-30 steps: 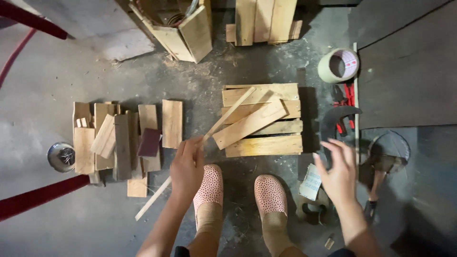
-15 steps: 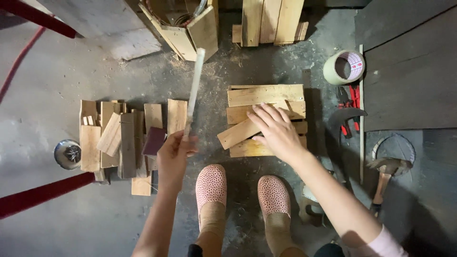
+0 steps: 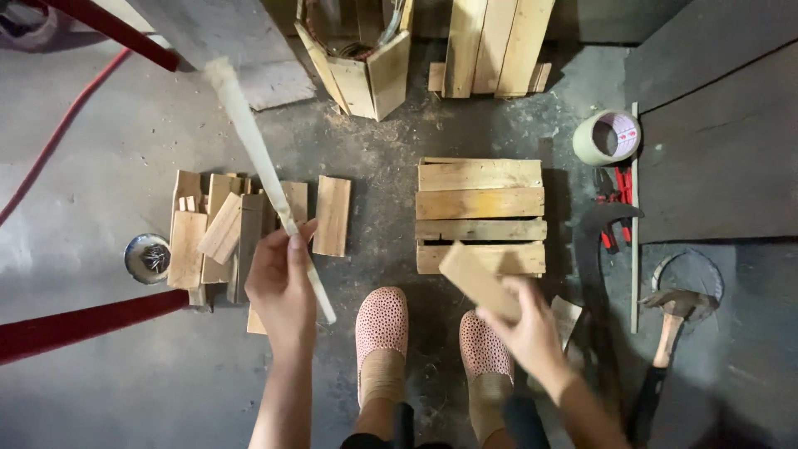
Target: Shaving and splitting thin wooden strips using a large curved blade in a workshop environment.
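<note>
My left hand (image 3: 281, 283) grips a long thin wooden stick (image 3: 258, 162) that slants up and to the left, over a heap of short wooden boards (image 3: 218, 237) on the floor. My right hand (image 3: 525, 326) holds a short flat wooden board (image 3: 475, 278), lifted just off the near edge of a small slatted wooden pallet (image 3: 480, 204). My two feet in dotted pink slippers (image 3: 382, 320) stand between the hands, just in front of the pallet.
A roll of tape (image 3: 607, 137), red-handled pliers (image 3: 613, 204), a curved dark blade (image 3: 592, 258) and a hammer (image 3: 672, 320) lie at the right. More planks (image 3: 495, 46) and a wooden box (image 3: 357, 62) stand at the back. A round metal lid (image 3: 148, 258) and red bars (image 3: 83, 324) are at the left.
My left hand has swung the stick's far end further left. My right hand has picked a short board off the pallet and drawn it back toward me.
</note>
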